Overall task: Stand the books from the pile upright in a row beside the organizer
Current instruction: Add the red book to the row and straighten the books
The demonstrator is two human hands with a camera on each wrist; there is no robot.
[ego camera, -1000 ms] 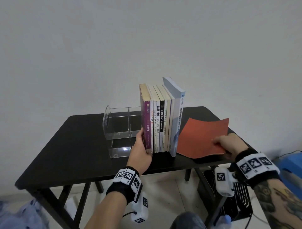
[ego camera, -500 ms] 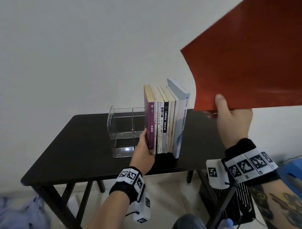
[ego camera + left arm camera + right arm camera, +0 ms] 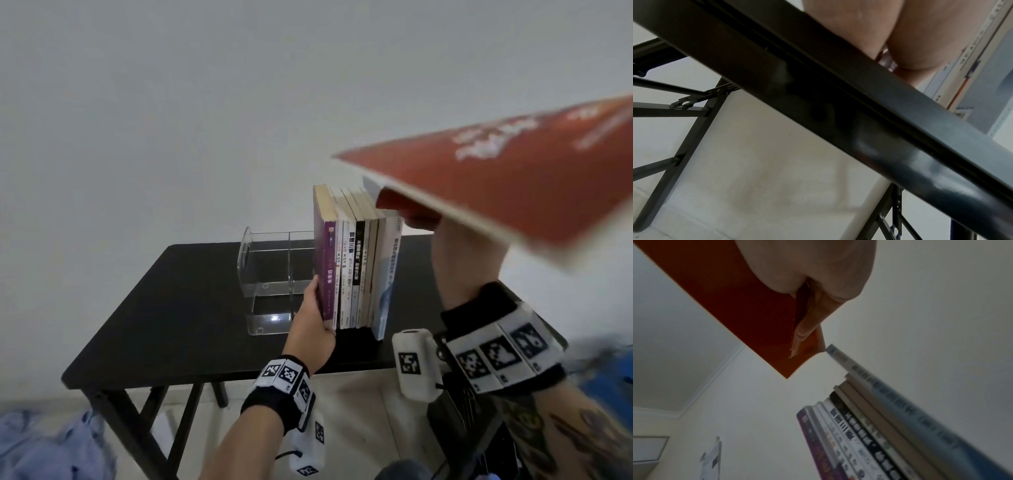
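Pinching red book (image 3: 534,171), right fingers (image 3: 807,327)

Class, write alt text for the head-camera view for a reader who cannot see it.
A right hand holds a red book raised above a row of upright books on a black table. The left hand steadies the purple book at the row's left end, beside a clear organizer.

The book in the air (image 3: 513,178) is red with white characters, the first standing book (image 3: 327,270) is purple, the last one (image 3: 387,274) is pale blue, the organizer (image 3: 270,274) is clear, the surface (image 3: 178,308) is black, and the wristbands (image 3: 286,377) carry black-and-white square markers.
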